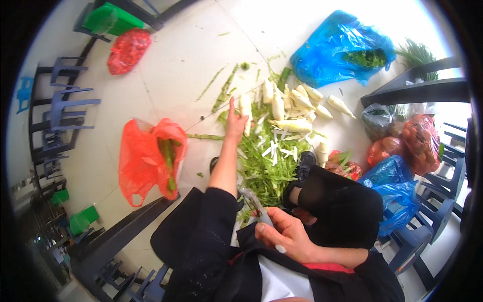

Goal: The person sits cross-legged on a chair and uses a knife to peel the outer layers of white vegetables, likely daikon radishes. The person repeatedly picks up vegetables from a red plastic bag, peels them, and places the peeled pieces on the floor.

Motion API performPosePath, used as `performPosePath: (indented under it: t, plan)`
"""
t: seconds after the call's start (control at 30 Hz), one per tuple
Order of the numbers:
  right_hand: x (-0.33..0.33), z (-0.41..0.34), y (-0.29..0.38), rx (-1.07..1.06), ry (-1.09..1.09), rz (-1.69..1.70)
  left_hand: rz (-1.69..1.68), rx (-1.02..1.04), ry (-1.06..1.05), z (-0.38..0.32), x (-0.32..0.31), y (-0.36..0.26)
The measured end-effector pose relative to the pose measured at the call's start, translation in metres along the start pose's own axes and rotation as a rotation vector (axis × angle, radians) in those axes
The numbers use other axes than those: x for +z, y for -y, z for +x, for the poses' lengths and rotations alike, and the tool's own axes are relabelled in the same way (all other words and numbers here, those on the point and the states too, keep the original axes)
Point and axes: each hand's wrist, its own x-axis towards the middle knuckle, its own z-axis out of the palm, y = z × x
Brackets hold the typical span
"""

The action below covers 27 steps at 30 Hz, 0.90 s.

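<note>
My left hand [236, 126] reaches forward over the floor and grips a pale peeled stem vegetable [245, 109], one finger pointing up beside it. Close to my lap, my right hand [283, 230] is closed around a peeler [256, 205] with a light handle. Between my feet lies a heap of green peelings [264, 173], topped with white strips [274, 151]. Several peeled pale stems [292, 124] are piled just beyond and to the right of it. An unpeeled green stem [205, 136] lies left of the heap, beside a red plastic bag [139, 162] holding green stems.
A blue bag [324, 53] of leafy greens lies at the upper right. Red bags [420, 139] and another blue bag [392, 192] stand right of my leg, near blue-grey stools [409, 241]. A red bag [129, 51] sits at the upper left. Dark table frames [124, 230] border both sides.
</note>
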Motion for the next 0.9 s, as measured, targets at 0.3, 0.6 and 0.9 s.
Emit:
performPosePath:
  t: [0.3,0.6,0.9]
  plan:
    - [-0.006,0.007,-0.01,-0.612,-0.292,-0.427,-0.874,-0.01,0.406,-0.187,-0.003,-0.1]
    - [-0.017,0.027,-0.057,-1.256,-0.31,-1.335,-0.39,0.059,-0.045,-0.349,0.015,-0.15]
    - [-0.023,0.039,-0.067,-0.825,-0.445,-1.324,-0.478,-0.001,-0.144,-0.387,0.003,-0.116]
